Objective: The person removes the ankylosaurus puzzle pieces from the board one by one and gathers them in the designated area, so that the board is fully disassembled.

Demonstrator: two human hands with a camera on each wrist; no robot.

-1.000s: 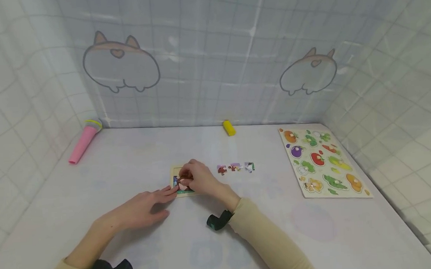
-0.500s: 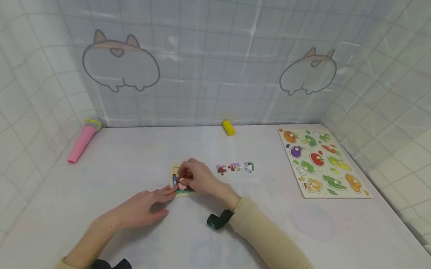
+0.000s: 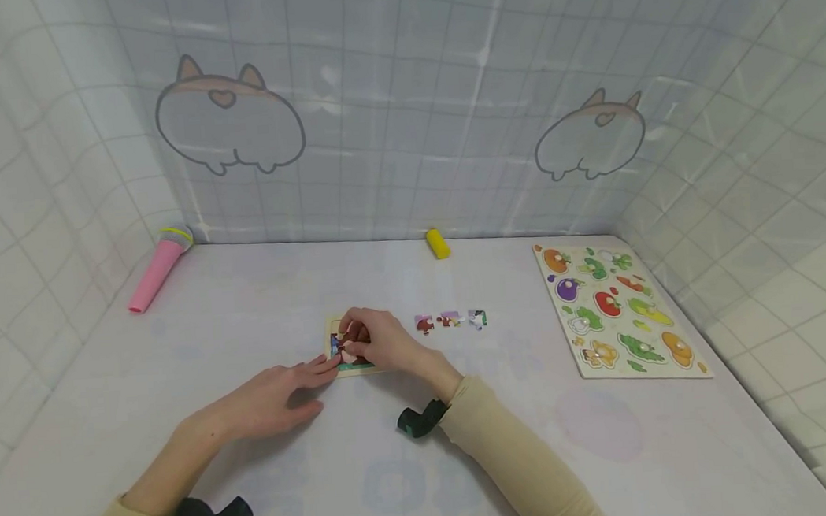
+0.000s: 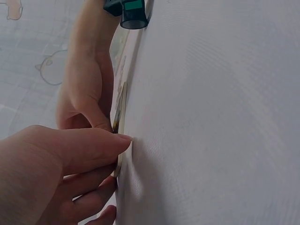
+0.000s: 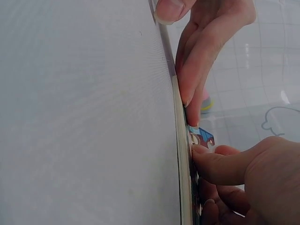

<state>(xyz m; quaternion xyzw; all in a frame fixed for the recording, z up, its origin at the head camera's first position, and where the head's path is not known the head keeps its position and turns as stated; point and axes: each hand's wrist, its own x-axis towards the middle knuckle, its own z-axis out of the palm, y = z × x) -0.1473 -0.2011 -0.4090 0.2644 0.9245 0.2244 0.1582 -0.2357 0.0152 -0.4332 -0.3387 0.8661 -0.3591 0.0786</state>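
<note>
A small jigsaw puzzle in a pale wooden tray [image 3: 328, 334] lies mid-table, largely covered by the hands. My left hand [image 3: 272, 397] reaches in from the left, its fairly straight fingertips resting on the tray's near left corner, thumb apart. Over the picture, my right hand [image 3: 383, 343] has its thumb and fingers curled together. In the right wrist view a coloured puzzle piece [image 5: 205, 137] stands tilted up from the tray at the right thumb's tip, pinched there. Its far side is hidden by the fingers.
Three loose puzzle pieces lie right of the tray, among them a brown-and-purple piece [image 3: 424, 324]. A vegetable peg board [image 3: 618, 308] is at the right. Toward the back are a yellow block [image 3: 437, 244] and, at left, a pink toy microphone [image 3: 158, 273].
My right hand shifts very slightly over the puzzle, its fingers opening a little view of the picture beneath. My left hand stays in place on the tray's corner.
</note>
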